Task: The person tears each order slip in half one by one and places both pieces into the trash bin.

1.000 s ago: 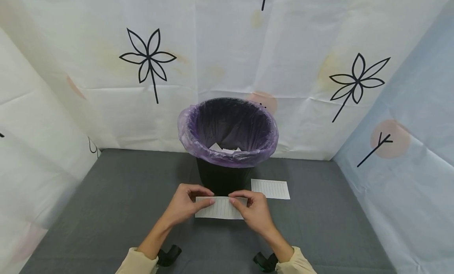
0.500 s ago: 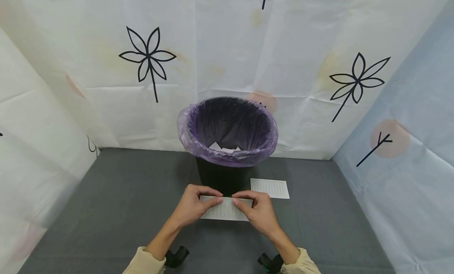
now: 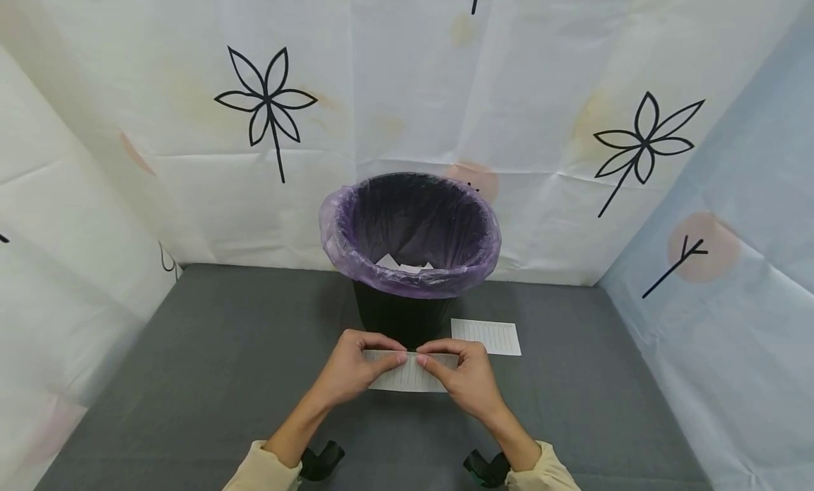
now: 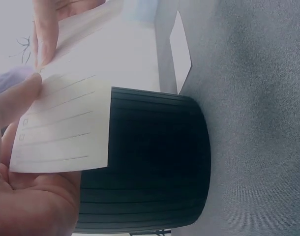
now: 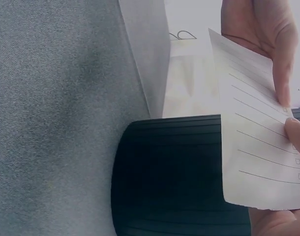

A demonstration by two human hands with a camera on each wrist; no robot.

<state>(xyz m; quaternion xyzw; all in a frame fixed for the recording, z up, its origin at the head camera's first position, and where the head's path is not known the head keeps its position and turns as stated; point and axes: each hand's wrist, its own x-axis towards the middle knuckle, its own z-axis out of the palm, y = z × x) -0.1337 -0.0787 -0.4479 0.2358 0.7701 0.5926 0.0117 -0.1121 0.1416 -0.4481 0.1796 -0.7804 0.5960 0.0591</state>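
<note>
A lined paper sheet (image 3: 410,378) with small checkboxes along one edge is held up in front of the bin. My left hand (image 3: 352,371) pinches its top edge between thumb and fingers, near the middle. Close beside it, my right hand (image 3: 467,378) pinches the same edge, the two thumbs almost touching. In the left wrist view the paper (image 4: 66,123) looks whole, its free edge hanging down. The right wrist view shows the paper (image 5: 258,137) slightly bowed, the bin behind it.
A black bin (image 3: 400,314) with a purple liner (image 3: 407,285) stands just beyond the hands; white paper pieces (image 3: 407,267) lie inside. Another lined sheet (image 3: 486,337) lies on the grey table (image 3: 222,364), right of the bin. Patterned cloth (image 3: 407,74) encloses the back and sides.
The left hand has slid right along the paper's top edge, closer to the right hand. The paper and both hands have shifted slightly right.
</note>
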